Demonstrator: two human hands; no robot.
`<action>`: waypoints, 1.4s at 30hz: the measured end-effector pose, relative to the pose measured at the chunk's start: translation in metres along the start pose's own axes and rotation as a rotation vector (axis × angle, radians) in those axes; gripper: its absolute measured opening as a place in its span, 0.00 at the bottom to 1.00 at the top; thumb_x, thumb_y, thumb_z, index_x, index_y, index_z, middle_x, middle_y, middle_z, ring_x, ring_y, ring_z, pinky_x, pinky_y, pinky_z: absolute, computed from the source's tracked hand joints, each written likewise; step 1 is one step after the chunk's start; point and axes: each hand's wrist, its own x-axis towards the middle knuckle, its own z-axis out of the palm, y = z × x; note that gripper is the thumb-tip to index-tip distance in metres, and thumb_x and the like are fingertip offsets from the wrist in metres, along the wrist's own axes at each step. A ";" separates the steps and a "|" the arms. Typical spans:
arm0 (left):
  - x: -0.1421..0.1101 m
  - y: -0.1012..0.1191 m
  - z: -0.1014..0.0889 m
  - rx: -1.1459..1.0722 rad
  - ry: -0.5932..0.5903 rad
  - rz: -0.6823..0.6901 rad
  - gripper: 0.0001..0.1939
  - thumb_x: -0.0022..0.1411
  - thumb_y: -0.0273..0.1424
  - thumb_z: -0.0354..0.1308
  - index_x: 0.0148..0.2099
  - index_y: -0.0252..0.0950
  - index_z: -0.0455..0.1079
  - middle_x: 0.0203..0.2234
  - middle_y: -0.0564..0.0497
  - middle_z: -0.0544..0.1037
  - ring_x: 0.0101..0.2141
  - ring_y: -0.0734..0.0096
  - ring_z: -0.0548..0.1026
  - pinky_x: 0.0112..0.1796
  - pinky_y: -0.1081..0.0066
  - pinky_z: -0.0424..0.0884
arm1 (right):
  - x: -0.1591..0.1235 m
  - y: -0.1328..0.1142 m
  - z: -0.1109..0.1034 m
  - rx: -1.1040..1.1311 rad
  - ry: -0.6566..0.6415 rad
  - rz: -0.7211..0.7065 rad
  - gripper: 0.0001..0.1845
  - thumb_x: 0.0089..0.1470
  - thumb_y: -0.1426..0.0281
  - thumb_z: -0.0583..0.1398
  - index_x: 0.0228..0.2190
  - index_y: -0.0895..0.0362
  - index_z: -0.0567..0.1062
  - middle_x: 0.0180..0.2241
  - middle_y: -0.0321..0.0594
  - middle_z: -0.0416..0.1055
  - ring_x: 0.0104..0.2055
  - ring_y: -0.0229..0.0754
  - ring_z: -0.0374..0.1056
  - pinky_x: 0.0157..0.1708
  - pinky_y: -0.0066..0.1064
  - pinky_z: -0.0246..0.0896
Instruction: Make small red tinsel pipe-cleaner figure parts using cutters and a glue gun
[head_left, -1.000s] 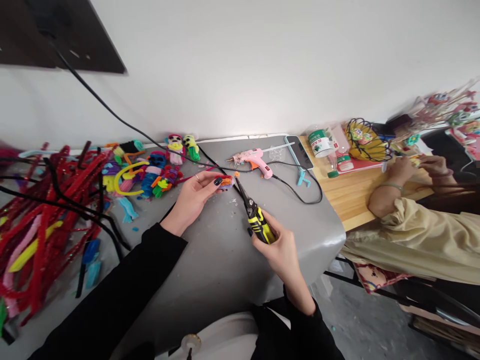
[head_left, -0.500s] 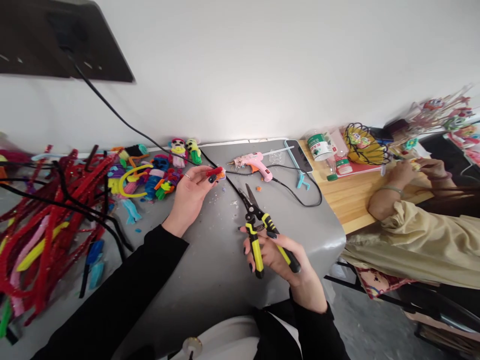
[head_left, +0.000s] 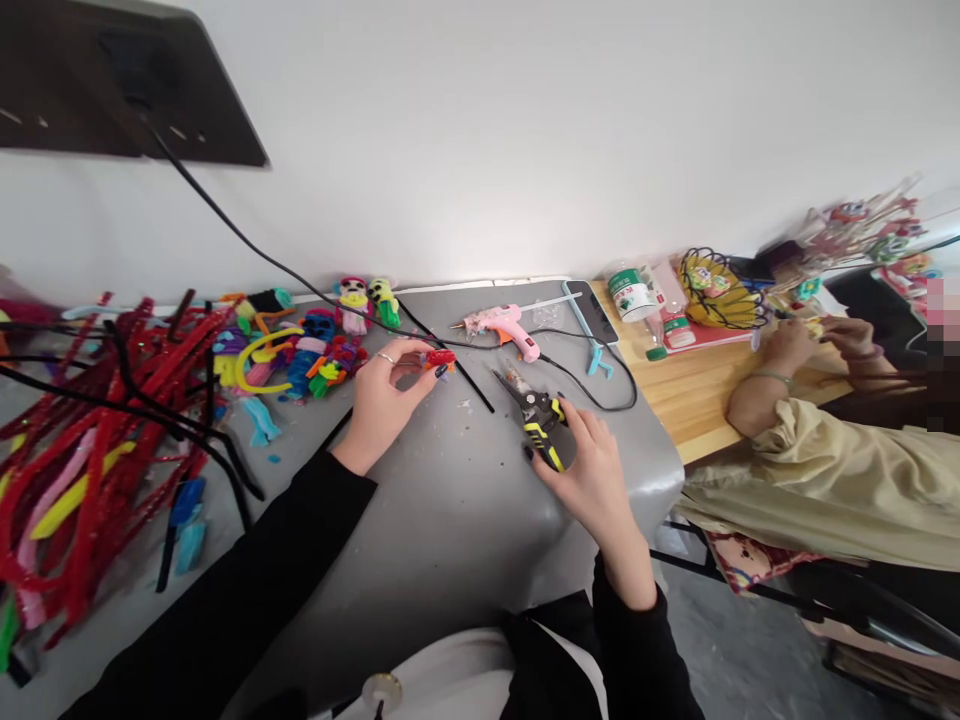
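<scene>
My left hand [head_left: 390,405] pinches a small red and orange fuzzy pipe-cleaner piece [head_left: 441,358] between thumb and fingers, over the grey mat. My right hand [head_left: 589,465] grips the black and yellow handles of the wire cutters [head_left: 538,420] from above; the fingers partly hide the handles. Their blades point away toward the pink glue gun [head_left: 510,330], which lies just beyond with a clear glue stick in its back. A thin black pipe cleaner [head_left: 476,385] lies on the mat between my hands.
Red, pink and yellow pipe cleaners [head_left: 97,480] heap at the left. Several small fuzzy dolls [head_left: 352,303] stand or lie near the wall. A phone [head_left: 592,312] and bottles [head_left: 630,292] are at the right. A co-worker's hands [head_left: 795,345] work at the wooden table.
My right hand has turned palm-down and moved right and slightly up with the wire cutters, now lower against the mat near the glue gun. My left hand still pinches the red piece.
</scene>
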 end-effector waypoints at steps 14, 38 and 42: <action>-0.001 0.006 0.001 -0.159 -0.047 -0.011 0.15 0.57 0.41 0.74 0.43 0.40 0.80 0.45 0.45 0.83 0.48 0.55 0.82 0.53 0.59 0.79 | 0.084 -0.083 0.040 0.758 -0.071 -0.239 0.26 0.72 0.65 0.59 0.68 0.48 0.69 0.65 0.48 0.71 0.64 0.47 0.73 0.64 0.42 0.72; 0.002 0.004 -0.001 -0.558 -0.075 -0.372 0.20 0.46 0.45 0.84 0.36 0.40 0.83 0.34 0.51 0.83 0.36 0.67 0.81 0.41 0.68 0.80 | 0.086 -0.100 0.056 0.988 0.120 -0.213 0.07 0.67 0.62 0.63 0.43 0.51 0.76 0.41 0.40 0.76 0.40 0.41 0.72 0.40 0.34 0.75; 0.002 -0.004 -0.002 -0.619 -0.104 -0.463 0.19 0.46 0.41 0.84 0.35 0.38 0.83 0.32 0.50 0.84 0.35 0.67 0.81 0.43 0.66 0.80 | 0.085 -0.102 0.054 0.960 0.112 -0.191 0.07 0.68 0.61 0.62 0.41 0.51 0.77 0.40 0.41 0.76 0.39 0.42 0.72 0.40 0.34 0.74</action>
